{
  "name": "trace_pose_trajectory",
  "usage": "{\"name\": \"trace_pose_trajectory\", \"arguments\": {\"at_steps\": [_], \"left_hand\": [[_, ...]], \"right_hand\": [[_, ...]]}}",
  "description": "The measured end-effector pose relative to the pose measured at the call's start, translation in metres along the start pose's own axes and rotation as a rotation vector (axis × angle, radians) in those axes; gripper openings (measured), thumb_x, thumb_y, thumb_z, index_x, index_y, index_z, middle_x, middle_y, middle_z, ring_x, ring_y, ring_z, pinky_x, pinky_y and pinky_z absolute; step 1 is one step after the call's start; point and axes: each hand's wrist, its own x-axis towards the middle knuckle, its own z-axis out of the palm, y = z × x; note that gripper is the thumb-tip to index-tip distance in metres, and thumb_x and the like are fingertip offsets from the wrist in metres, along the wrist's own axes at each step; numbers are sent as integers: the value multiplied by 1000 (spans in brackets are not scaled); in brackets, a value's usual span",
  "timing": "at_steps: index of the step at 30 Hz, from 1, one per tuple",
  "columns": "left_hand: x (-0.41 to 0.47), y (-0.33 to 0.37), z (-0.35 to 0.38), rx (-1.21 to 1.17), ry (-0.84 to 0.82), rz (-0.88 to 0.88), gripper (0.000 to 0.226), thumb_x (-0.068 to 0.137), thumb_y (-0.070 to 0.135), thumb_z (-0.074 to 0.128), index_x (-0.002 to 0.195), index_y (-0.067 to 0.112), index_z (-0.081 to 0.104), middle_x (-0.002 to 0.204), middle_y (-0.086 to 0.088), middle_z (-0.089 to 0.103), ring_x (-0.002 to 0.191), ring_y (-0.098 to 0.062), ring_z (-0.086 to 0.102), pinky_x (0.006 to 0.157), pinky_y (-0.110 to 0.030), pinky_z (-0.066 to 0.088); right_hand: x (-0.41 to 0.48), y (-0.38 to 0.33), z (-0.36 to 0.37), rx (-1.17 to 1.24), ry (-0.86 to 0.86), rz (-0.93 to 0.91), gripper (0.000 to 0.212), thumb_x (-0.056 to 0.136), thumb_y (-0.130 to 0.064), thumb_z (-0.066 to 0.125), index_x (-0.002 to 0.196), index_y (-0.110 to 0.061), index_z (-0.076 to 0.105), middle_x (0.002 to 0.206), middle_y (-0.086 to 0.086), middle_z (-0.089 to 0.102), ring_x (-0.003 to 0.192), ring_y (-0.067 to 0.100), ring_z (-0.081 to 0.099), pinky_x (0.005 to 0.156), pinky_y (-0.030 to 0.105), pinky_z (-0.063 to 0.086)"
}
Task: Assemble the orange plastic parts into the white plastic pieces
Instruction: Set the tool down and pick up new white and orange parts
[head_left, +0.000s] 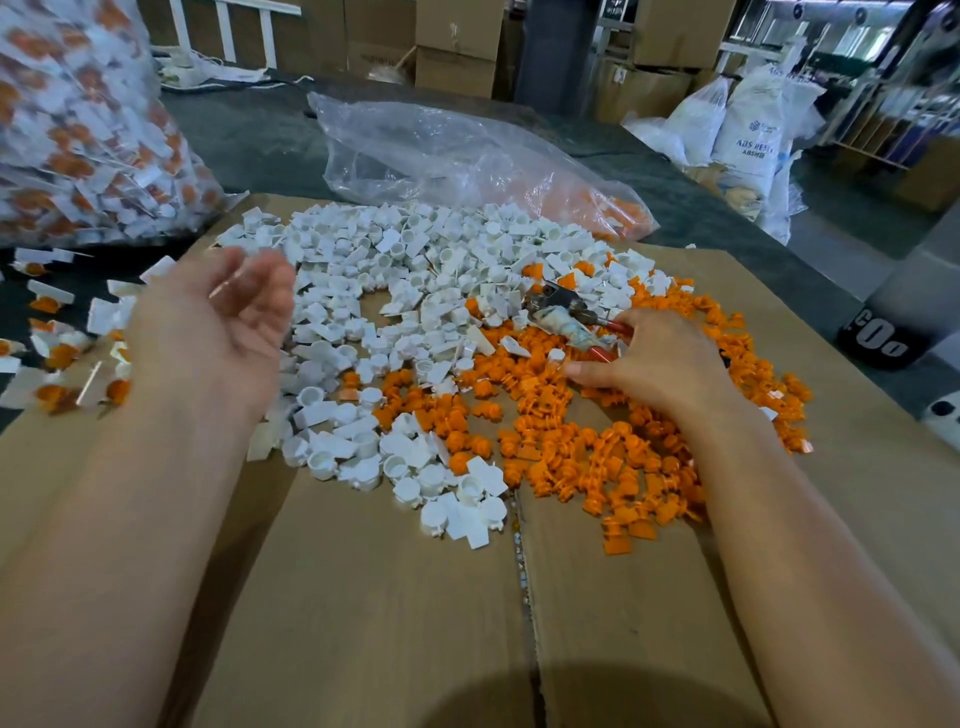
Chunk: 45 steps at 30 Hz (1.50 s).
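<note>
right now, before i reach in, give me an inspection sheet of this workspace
surface: flattened cardboard, seam down the middle.
job's things: white pieces heaped left and centre; orange parts heaped right; the piles mix where they meet.
clutter: red-handled tool among the parts; clear bag behind; bag of white-and-orange pieces far left.
hands: left hand raised, palm up, fingers relaxed; right hand palm down on the orange parts, grip unclear.
cables: white cord at the far edge.
surroundings: cardboard boxes, white sacks.
</note>
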Motion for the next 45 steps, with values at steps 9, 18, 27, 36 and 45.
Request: {"name": "trace_pose_trajectory", "arguments": {"at_steps": [9, 18, 27, 36, 45], "left_hand": [[-35, -37, 32, 1531, -240, 563, 32, 90, 21, 59, 122, 18, 61, 122, -5, 57, 113, -24, 51, 94, -34, 37], [-27, -44, 34, 1767, -238, 621, 25, 90, 32, 55, 106, 18, 68, 107, -12, 58, 106, -32, 49, 89, -39, 36], [-37, -37, 36, 1147, -243, 518, 13, 82, 36, 66, 75, 26, 62, 74, 12, 64, 71, -7, 60, 66, -26, 46], [-43, -32, 40, 666, -325, 135, 9, 74, 15, 73, 78, 14, 64, 73, -3, 72, 66, -13, 69, 51, -16, 51], [-47, -32, 43, 654, -420, 92, 30, 48, 24, 74, 75, 14, 66, 54, 6, 65, 48, -5, 59, 47, -14, 49]], "right_hand": [[0, 2, -2, 22, -110, 6, 87, 65, -68, 61, 131, -14, 46, 135, 11, 45, 123, 28, 41, 97, 42, 36], [-9, -11, -9, 304, 307, -108, 45, 82, -50, 59, 114, -19, 62, 120, 0, 58, 106, 9, 49, 80, 20, 32], [-23, -31, -10, 427, 142, -268, 8, 85, -33, 62, 88, -28, 67, 73, -26, 51, 69, -6, 51, 65, 11, 38], [-31, -57, 6, 245, -82, -533, 27, 86, -35, 61, 108, -21, 66, 83, -14, 47, 80, 4, 45, 72, 22, 37], [-33, -66, 13, 182, -117, -508, 27, 89, -33, 56, 113, -23, 62, 107, -2, 60, 97, 14, 52, 73, 23, 34]]}}
